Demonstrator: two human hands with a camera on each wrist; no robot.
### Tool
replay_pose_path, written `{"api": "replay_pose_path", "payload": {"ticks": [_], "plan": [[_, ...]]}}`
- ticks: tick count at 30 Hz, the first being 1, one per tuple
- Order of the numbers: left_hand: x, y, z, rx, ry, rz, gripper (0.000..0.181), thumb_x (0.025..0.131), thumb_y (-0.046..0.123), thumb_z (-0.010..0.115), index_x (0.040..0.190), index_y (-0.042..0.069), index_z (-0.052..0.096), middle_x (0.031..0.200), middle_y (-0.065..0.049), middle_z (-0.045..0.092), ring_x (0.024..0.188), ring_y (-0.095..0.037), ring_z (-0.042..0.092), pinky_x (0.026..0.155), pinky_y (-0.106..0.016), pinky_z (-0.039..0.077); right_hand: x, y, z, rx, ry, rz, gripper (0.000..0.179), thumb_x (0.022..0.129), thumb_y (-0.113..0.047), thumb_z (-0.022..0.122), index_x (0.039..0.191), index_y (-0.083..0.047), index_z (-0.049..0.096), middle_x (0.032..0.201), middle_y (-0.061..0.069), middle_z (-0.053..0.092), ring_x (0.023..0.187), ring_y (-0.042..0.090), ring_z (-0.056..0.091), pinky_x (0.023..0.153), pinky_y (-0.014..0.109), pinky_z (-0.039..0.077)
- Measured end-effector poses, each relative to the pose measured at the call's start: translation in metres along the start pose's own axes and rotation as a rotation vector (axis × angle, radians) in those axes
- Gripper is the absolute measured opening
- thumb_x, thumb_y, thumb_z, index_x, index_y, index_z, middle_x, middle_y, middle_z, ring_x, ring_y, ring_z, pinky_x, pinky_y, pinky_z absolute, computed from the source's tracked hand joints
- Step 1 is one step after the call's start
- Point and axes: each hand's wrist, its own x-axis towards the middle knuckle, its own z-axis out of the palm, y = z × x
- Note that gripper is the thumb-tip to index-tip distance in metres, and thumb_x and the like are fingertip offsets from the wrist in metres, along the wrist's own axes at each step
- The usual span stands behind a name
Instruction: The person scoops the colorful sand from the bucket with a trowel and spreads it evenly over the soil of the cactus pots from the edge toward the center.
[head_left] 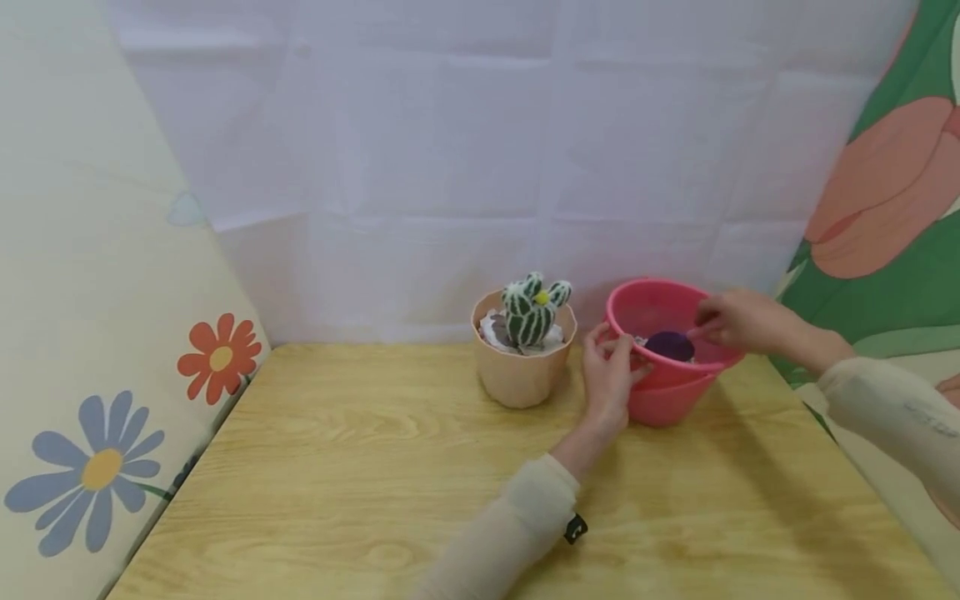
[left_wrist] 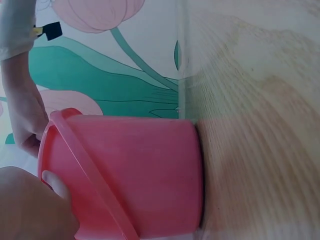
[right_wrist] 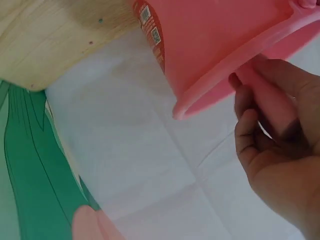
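On wood-grained table (head_left: pixel 360 467), hands (head_left: pixel 609 372) at round-rimmed bucket (head_left: pixel 670 404).

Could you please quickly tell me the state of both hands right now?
Left hand: closed, holding the pink bucket.
Right hand: closed, holding a pink handle.

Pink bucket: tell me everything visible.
Round, plastic-looking pink bucket, tapering toward its base, with thick rim, bail handle folded down and red code-printed label. Stands upright on the wood-grain table. Left hand grips its rim; dark purple object inside. Right hand holds a pink stem at its mouth; whether that hand touches the bucket is unclear.
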Motion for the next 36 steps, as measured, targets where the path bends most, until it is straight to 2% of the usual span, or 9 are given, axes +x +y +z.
{"api": "replay_pose_path", "payload": {"ticks": [5,12,16,20,27,33,36], "plan": [[0.001,-0.005,0.0,-0.111,0.008,-0.015,0.037,0.093,0.0,0.064,0.128,0.006,0.054,0.099,-0.018,0.06,0.074,-0.023,0.066,0.07,-0.045,0.064,-0.008,0.006,0.003,0.163,0.113,0.07,0.014,0.09,-0.005,0.077,0.103,0.001,0.076,0.095,0.008,0.073,0.082,0.023,0.067,0.067,0.037,0.058],[-0.005,-0.012,-0.003,-0.136,-0.024,-0.011,0.05,0.085,-0.009,0.074,0.129,0.004,0.054,0.091,-0.01,0.057,0.074,-0.02,0.067,0.071,-0.044,0.064,-0.019,0.011,0.026,0.259,0.295,0.191,0.029,0.092,-0.018,0.079,0.112,0.001,0.073,0.102,0.018,0.071,0.084,0.026,0.063,0.062,0.03,0.053],[-0.004,-0.01,-0.002,-0.144,-0.03,-0.002,0.054,0.083,-0.011,0.077,0.13,0.005,0.055,0.093,-0.01,0.058,0.074,-0.021,0.069,0.071,-0.044,0.064,-0.02,0.006,0.035,0.311,0.378,0.242,0.028,0.092,-0.027,0.078,0.107,-0.004,0.073,0.097,0.014,0.071,0.079,0.026,0.062,0.056,0.027,0.051],[-0.001,-0.003,-0.003,-0.136,-0.025,-0.006,0.054,0.083,-0.012,0.076,0.13,0.005,0.055,0.096,-0.012,0.059,0.076,-0.023,0.07,0.071,-0.044,0.064,-0.017,-0.003,0.042,0.364,0.433,0.262,0.024,0.095,-0.032,0.075,0.1,-0.009,0.073,0.092,0.009,0.072,0.077,0.024,0.064,0.056,0.027,0.052],[-0.001,-0.002,-0.002,-0.121,-0.048,-0.032,0.054,0.084,-0.012,0.076,0.13,0.006,0.055,0.1,-0.016,0.061,0.08,-0.026,0.071,0.074,-0.045,0.064,-0.022,-0.009,0.046,0.282,0.527,0.264,0.023,0.095,-0.026,0.076,0.098,-0.004,0.068,0.089,0.012,0.07,0.077,0.024,0.061,0.058,0.023,0.048],[0.003,-0.001,-0.004,-0.125,-0.071,-0.025,0.053,0.084,-0.014,0.074,0.129,0.005,0.054,0.099,-0.015,0.061,0.08,-0.025,0.071,0.075,-0.045,0.063,-0.021,-0.016,0.047,0.213,0.533,0.288,0.03,0.096,-0.024,0.074,0.106,0.002,0.061,0.091,0.019,0.067,0.079,0.032,0.062,0.062,0.039,0.052],[0.004,-0.001,-0.005,-0.118,-0.068,-0.041,0.053,0.084,-0.013,0.075,0.128,0.006,0.054,0.101,-0.016,0.061,0.083,-0.027,0.071,0.076,-0.044,0.063,-0.019,-0.017,0.049,0.219,0.522,0.254,0.04,0.097,-0.018,0.073,0.125,0.004,0.055,0.095,0.021,0.067,0.084,0.036,0.065,0.069,0.051,0.057]]}}
